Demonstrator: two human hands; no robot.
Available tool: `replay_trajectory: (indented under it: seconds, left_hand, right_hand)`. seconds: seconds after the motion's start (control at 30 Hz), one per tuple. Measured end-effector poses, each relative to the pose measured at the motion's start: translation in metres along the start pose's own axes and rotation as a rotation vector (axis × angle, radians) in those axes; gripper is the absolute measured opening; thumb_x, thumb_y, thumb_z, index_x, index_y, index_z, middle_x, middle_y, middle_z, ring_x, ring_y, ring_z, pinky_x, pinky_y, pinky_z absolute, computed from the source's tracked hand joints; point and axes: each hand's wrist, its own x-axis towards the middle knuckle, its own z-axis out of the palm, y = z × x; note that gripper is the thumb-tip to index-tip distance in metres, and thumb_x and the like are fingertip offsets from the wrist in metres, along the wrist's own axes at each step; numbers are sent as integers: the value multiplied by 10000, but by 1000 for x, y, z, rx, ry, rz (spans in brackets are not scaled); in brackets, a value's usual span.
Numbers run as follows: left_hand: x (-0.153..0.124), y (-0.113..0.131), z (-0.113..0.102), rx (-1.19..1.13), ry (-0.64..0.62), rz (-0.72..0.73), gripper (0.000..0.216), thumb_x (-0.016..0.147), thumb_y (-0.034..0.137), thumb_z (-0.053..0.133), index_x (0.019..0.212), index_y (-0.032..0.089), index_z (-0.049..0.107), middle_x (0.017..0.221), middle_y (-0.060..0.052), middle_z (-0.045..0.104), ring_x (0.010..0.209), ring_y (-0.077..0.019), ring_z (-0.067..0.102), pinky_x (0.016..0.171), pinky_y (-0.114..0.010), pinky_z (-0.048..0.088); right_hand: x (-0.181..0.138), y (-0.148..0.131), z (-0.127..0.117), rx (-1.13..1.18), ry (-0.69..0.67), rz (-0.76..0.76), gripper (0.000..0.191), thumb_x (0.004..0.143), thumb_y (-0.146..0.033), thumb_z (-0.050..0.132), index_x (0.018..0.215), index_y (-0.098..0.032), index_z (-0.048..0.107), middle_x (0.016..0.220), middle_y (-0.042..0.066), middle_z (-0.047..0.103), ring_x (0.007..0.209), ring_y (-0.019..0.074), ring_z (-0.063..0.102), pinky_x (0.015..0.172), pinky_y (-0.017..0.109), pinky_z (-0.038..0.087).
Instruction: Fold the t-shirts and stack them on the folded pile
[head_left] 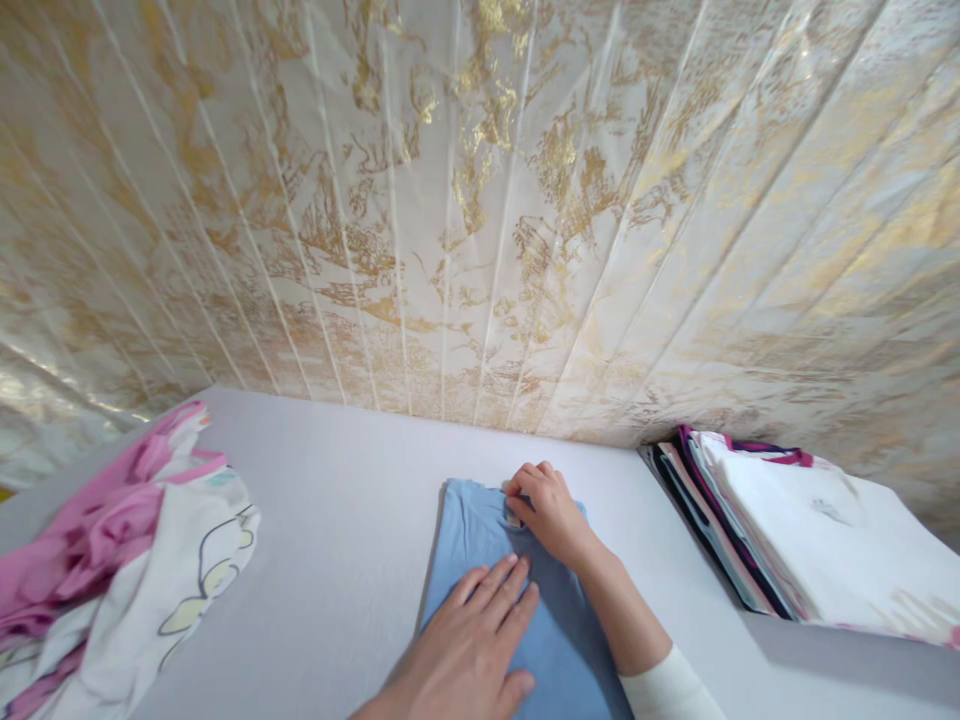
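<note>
Bright, even daylight, glare on gilt wall [480, 200], wide-angle edge bending, perhaps slight corner softness.

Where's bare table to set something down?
Widest free table lies between the pink-and-white pile and the blue garment. A bare strip runs along the wall behind it. Crowded: left hand and right hand on the garment; folded stack close right.

A light blue garment [472, 540] is lying flat, folded into a narrow rectangle with smooth, straight side edges. Its far end, carrying the neckline and a small label, is pointing away from the person. It is sitting left of the stack of folded clothes [787, 530], apart from it, with its near end running out of view.
</note>
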Motion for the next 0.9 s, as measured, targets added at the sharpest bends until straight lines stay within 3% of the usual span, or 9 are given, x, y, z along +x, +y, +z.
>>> replay_trajectory:
  seconds: [0.23,0.43,0.6,0.7,0.8,0.9]
  left_hand:
    - [-3,-5,0,-24,-43,40,677,883,321,596,1487,161,335,1571,-108,145,1457,-284,174,1177,-462,190]
    - [-6,-10,-10,-58,-4,52,647,895,317,592,1482,201,346,1575,-88,182,1454,-269,198,1171,-447,220]
    - [-5,-12,-5,-39,23,33,677,874,290,617,1486,205,340,1578,-91,168,1452,-284,197,1175,-464,210]
    - [-5,-13,0,-43,37,37,698,852,279,641,1481,203,349,1574,-102,188,1448,-293,210,1172,-477,218]
    - [-7,-15,3,-52,90,83,677,837,272,644,1457,207,382,1567,-109,248,1437,-296,251,1155,-480,260]
    - [-9,-20,1,-80,255,32,529,843,209,586,1361,227,476,1499,-98,412,1375,-281,376,1107,-465,350]
  right_hand:
    - [0,8,1,12,24,38,95,868,-141,599,836,-211,655,865,31,678,870,211,535,793,324,376]
    - [-19,18,-26,17,82,88,168,853,-120,558,965,-203,652,906,40,667,878,209,548,806,328,415]
    - [-38,16,-34,-89,-37,215,211,819,-65,551,940,-195,665,883,50,665,878,218,570,794,316,425]
    - [-39,11,-37,-149,-29,271,207,820,-57,552,940,-172,676,903,82,663,905,246,563,811,341,419]
    - [-32,-2,-44,-118,7,227,207,841,-68,550,973,-170,673,939,78,662,931,233,561,844,331,418]
    - [-21,-21,-45,-48,-45,184,221,838,-69,564,991,-182,677,956,55,670,947,204,577,854,292,422]
